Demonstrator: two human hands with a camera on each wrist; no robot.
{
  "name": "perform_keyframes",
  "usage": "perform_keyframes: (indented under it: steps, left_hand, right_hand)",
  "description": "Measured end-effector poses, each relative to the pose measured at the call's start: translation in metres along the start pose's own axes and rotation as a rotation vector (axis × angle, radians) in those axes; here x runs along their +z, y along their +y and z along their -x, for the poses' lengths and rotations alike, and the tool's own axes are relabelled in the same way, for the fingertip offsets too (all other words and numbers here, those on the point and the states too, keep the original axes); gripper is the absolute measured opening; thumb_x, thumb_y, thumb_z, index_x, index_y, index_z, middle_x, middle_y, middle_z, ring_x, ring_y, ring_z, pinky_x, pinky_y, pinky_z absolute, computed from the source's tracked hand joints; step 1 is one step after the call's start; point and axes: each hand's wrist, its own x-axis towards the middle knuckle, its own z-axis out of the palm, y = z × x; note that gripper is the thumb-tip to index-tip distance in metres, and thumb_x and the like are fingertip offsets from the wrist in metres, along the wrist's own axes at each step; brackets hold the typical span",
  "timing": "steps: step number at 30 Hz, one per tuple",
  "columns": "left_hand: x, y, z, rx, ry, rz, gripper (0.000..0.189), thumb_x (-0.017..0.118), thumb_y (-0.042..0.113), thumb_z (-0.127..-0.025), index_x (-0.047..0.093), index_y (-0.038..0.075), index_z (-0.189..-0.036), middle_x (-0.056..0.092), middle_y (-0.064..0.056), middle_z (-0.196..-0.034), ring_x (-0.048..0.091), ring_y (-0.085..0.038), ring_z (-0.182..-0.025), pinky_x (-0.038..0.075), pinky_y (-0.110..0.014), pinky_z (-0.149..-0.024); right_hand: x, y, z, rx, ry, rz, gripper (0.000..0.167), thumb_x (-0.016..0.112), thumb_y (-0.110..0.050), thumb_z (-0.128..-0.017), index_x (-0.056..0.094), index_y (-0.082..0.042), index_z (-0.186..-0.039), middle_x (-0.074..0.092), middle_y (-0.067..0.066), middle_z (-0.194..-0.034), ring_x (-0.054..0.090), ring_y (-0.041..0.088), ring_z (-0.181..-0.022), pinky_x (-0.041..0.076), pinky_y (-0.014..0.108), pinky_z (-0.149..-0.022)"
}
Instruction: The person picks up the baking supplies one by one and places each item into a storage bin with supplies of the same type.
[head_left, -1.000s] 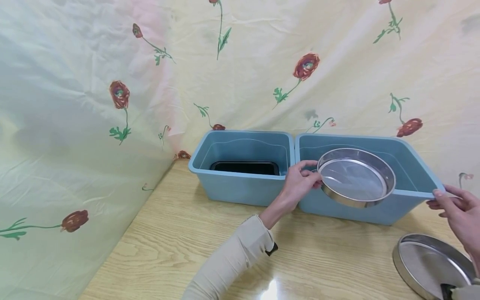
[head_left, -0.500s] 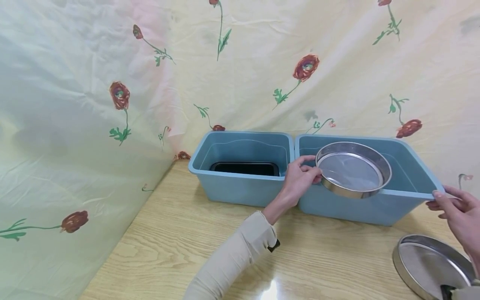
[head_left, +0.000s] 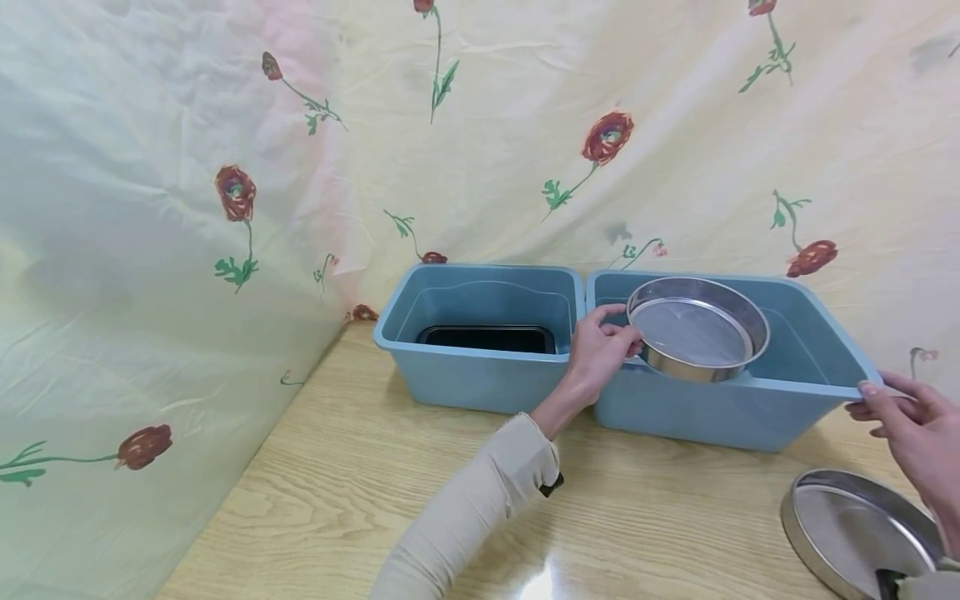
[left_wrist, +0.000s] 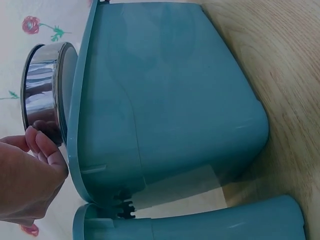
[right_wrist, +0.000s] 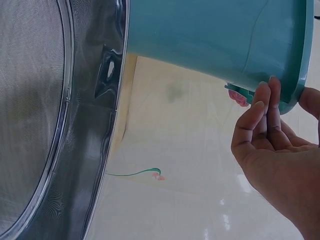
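A round steel sieve (head_left: 693,332) with fine mesh is held by its near-left edge in my left hand (head_left: 597,354), thumb and fingers pinching the rim. It is slightly tilted over the front edge of the right blue bin (head_left: 690,421). In the left wrist view the sieve (left_wrist: 42,92) overlaps the bin's rim (left_wrist: 77,115); whether it touches is unclear. My right hand (head_left: 917,429) grips that bin's front-right corner. The right wrist view shows the thumb above the rim and the fingers (right_wrist: 260,115) beneath it.
A second steel sieve (head_left: 855,537) lies on the wooden table (head_left: 645,517) at the lower right, partly behind the right forearm. The left blue bin (head_left: 480,383) stands beside the right one, with a black tray (head_left: 487,338) inside. Flowered cloth (head_left: 480,183) hangs behind.
My left hand has raised the sieve a little and moved it slightly back and left, over the bin's front edge. The right hand keeps its grip on the bin's corner.
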Motion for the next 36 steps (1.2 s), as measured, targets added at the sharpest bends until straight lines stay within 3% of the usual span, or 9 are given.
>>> perform_keyframes:
  steps: [13,23,30,33,36]
  left_hand:
    - [0.002,0.000,-0.007,-0.018,0.037,-0.028,0.033,0.070,0.000,-0.094,0.067,0.004,-0.127,0.070,-0.001,-0.073,0.070,-0.016,-0.068,0.059,-0.026,-0.071]
    - [0.006,0.001,-0.012,-0.022,0.059,-0.055,0.035,0.070,0.000,-0.094,0.066,0.002,-0.128,0.070,0.000,-0.072,0.068,-0.012,-0.066,0.059,-0.025,-0.071]
    - [0.010,0.000,-0.017,-0.016,0.074,-0.071,0.035,0.071,-0.001,-0.093,0.067,0.002,-0.127,0.070,0.000,-0.070,0.065,-0.009,-0.062,0.054,-0.021,-0.064]
    - [0.010,0.000,-0.019,-0.023,0.058,-0.090,0.037,0.071,0.000,-0.094,0.067,0.002,-0.131,0.071,-0.002,-0.070,0.070,-0.015,-0.065,0.055,-0.021,-0.063]
    - [0.006,0.003,-0.021,-0.044,0.001,-0.107,0.040,0.069,0.003,-0.096,0.064,0.001,-0.136,0.073,-0.006,-0.072,0.075,-0.028,-0.075,0.059,-0.027,-0.068]
  right_hand:
    - [0.001,-0.004,0.001,0.007,0.005,-0.031,0.043,0.052,-0.002,-0.106,0.057,-0.044,-0.111,0.067,-0.028,-0.075,0.061,-0.012,-0.067,0.042,0.008,-0.057]
    - [-0.002,-0.003,0.000,-0.005,-0.006,-0.065,0.042,0.054,0.000,-0.105,0.060,-0.041,-0.111,0.070,-0.024,-0.075,0.063,-0.010,-0.066,0.044,0.009,-0.057]
    - [-0.003,-0.001,-0.001,0.005,-0.013,-0.047,0.038,0.056,-0.002,-0.105,0.059,-0.040,-0.111,0.070,-0.023,-0.076,0.063,-0.009,-0.067,0.045,0.010,-0.057]
    - [-0.003,-0.002,0.000,0.023,-0.014,-0.024,0.037,0.056,-0.004,-0.106,0.057,-0.041,-0.112,0.069,-0.025,-0.077,0.062,-0.009,-0.068,0.045,0.010,-0.058]
    - [-0.003,-0.003,0.001,0.034,-0.012,0.003,0.037,0.056,-0.006,-0.106,0.055,-0.043,-0.112,0.068,-0.026,-0.077,0.062,-0.010,-0.069,0.044,0.009,-0.058]
